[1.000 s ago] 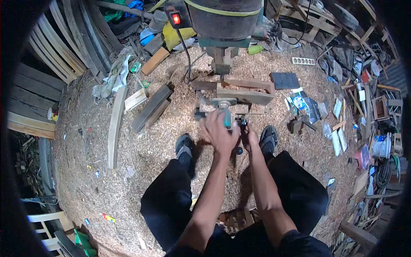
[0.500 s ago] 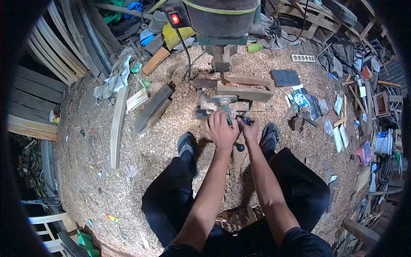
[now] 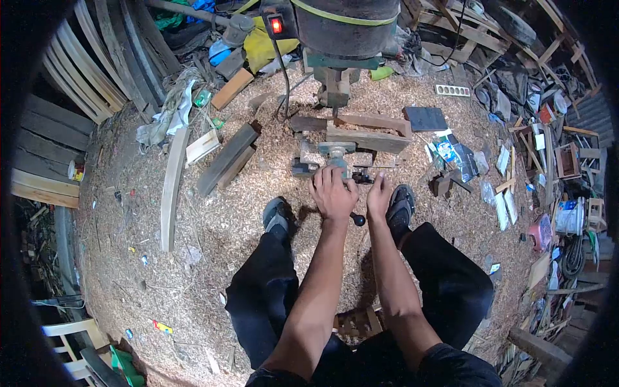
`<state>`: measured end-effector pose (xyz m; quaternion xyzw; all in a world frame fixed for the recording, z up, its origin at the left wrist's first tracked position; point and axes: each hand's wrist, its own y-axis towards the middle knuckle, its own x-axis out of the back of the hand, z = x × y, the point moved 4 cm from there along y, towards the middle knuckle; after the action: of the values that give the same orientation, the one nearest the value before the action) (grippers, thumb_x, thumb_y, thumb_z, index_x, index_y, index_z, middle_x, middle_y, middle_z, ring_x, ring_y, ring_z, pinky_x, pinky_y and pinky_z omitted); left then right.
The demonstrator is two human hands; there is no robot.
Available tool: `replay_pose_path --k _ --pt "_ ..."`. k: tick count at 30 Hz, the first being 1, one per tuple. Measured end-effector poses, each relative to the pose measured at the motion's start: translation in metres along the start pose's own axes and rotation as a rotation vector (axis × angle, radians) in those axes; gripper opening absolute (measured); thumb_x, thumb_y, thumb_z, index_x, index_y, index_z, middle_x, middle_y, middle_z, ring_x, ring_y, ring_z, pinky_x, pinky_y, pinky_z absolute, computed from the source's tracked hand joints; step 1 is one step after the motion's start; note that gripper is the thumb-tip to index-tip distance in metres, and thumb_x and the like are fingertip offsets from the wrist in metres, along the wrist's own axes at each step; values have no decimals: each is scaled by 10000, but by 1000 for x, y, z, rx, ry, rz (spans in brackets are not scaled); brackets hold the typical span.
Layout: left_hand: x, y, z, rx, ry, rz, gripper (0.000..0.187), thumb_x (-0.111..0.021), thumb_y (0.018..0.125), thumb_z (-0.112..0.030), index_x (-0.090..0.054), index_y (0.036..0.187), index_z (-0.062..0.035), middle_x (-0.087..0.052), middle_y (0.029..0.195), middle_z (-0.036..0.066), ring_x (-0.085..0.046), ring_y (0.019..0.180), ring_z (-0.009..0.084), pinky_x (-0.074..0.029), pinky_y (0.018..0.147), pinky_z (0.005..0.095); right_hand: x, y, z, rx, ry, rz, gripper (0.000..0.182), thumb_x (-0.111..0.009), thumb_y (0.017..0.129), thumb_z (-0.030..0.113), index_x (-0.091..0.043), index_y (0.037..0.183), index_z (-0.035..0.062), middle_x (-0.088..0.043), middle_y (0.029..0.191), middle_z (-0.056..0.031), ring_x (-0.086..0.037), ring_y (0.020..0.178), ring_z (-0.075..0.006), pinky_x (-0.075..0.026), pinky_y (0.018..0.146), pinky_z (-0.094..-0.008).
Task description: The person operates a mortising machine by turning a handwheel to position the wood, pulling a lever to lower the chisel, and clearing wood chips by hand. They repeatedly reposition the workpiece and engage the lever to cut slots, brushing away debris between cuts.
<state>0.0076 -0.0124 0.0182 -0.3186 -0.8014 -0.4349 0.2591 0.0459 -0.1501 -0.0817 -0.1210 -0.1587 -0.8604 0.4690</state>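
My left hand (image 3: 333, 193) is curled over a handle at the front of the machine's vise, its back toward me; the fingers hide most of what they grip. Right beside it, my right hand (image 3: 379, 195) is closed at a dark crank handle (image 3: 362, 177), thumb and fingers drawn together. A lever with a black ball knob (image 3: 358, 220) sticks out below the left hand. In the vise (image 3: 336, 148) lies a hollowed wooden block (image 3: 367, 137) with shavings in its trough. The drill bit (image 3: 334, 111) points down at the block's left end.
Overhead, the machine's dark motor housing (image 3: 348, 32) carries a lit red switch (image 3: 276, 25). Wood shavings cover the floor. Dark timbers (image 3: 229, 160) and a long board (image 3: 173, 193) lie left, a black slab (image 3: 425, 119) and power strip (image 3: 452, 91) right. My feet flank the machine.
My right hand has shifted slightly right and turned more upright beside the crank handle. My left hand stays over its handle. The whole view has tilted a little.
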Motion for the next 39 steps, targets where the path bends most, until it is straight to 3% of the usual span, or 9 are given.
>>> replay_pose_path --k 5,8,10,12,23,24,26,33,39 --pt "-4 -1 1 6 -22 20 227 -590 721 -185 -633 914 -75 -630 1025 89 -558 1068 293 -394 938 466 20 4 -36 -305 227 142 602 -307 1067 439 -622 1189 -58 -688 1085 -195 -645 1020 -250 -491 864 -326" --pt "-3 -1 0 8 2 -13 202 -599 705 -172 -649 888 -103 -641 1024 71 -567 1019 282 -397 933 451 -2 2 -25 -225 186 192 647 -280 1056 507 -596 1177 -44 -692 1014 -156 -636 857 -163 -493 778 -258" --pt "-4 2 0 -9 10 -26 193 -597 706 -173 -650 876 -99 -642 1022 71 -568 1017 282 -398 931 453 25 1 3 -476 580 333 608 -287 1069 436 -549 1232 -89 -688 1091 -197 -663 981 -258 -494 919 -329" --pt "-3 -1 -1 -5 -4 -19 195 -597 706 -176 -650 875 -96 -643 1022 72 -568 1015 283 -400 927 454 20 13 -25 -267 499 113 595 -297 1068 439 -546 1223 -78 -700 988 -191 -673 867 -218 -528 750 -301" --pt "-5 1 0 -23 20 -22 190 -590 707 -177 -645 875 -106 -638 991 67 -572 990 279 -407 884 452 11 0 -11 -344 498 286 573 -313 1066 439 -579 1235 -38 -693 956 -163 -649 840 -171 -489 703 -276" --pt "-6 0 0 -16 25 2 189 -591 707 -177 -646 875 -107 -637 986 67 -573 989 279 -407 886 452 20 -1 -18 -507 548 289 636 -312 1058 469 -535 1308 -71 -659 1163 -209 -634 1055 -259 -456 962 -363" --pt "-3 -5 0 -5 36 -12 171 -584 712 -174 -645 859 -113 -637 970 68 -575 977 281 -408 877 445 21 6 -37 -522 466 96 649 -317 1053 486 -551 1295 -69 -648 1194 -201 -642 1028 -240 -467 936 -347" --pt "-4 1 -1 -9 15 -25 151 -581 718 -173 -643 843 -115 -645 982 61 -583 975 269 -408 888 432 25 19 -43 -438 348 82 496 -501 1010 433 -607 1099 -43 -643 918 -98 -602 826 -151 -472 712 -275" --pt "-3 2 -2 -2 14 7 162 -580 712 -172 -645 846 -111 -651 996 65 -587 980 271 -407 895 431 -26 6 -88 -717 381 592 383 -752 864 320 -655 977 -33 -664 843 -54 -609 708 -157 -485 634 -299"
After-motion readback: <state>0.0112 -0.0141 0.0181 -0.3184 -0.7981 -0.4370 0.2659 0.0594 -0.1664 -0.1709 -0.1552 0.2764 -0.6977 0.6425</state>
